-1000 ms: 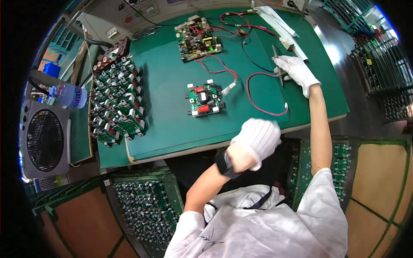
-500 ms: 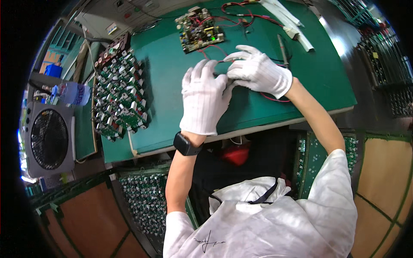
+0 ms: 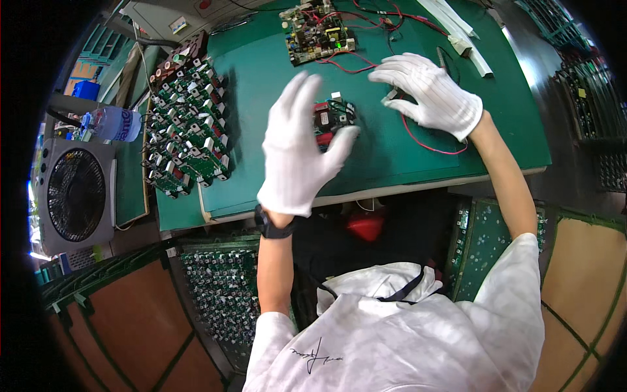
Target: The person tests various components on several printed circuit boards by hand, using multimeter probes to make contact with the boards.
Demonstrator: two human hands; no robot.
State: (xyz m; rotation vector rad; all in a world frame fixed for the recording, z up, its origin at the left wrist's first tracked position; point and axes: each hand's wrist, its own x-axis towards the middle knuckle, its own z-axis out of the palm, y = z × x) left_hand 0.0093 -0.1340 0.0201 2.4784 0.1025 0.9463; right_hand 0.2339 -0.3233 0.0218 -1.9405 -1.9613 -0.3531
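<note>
My left hand, in a white glove and slightly blurred, is open with the thumb spread from the fingers. Nothing is held in it. Partly behind its thumb and fingers lies a small circuit board with a red-and-black component and a white connector. To the right, my gloved right hand has its thumb and fingers closed around the end of a wire lead, whose grey tip shows between them. From below this hand a red wire loops over the green mat.
A larger circuit board with a lit green spot sits at the back, wired to red leads. Stacked small boards stand left. White strips lie back right. A fan and a water bottle are far left.
My hands were together and have parted, the left opening and the right moving right. The small board between them is uncovered. The whole view has shifted slightly.
</note>
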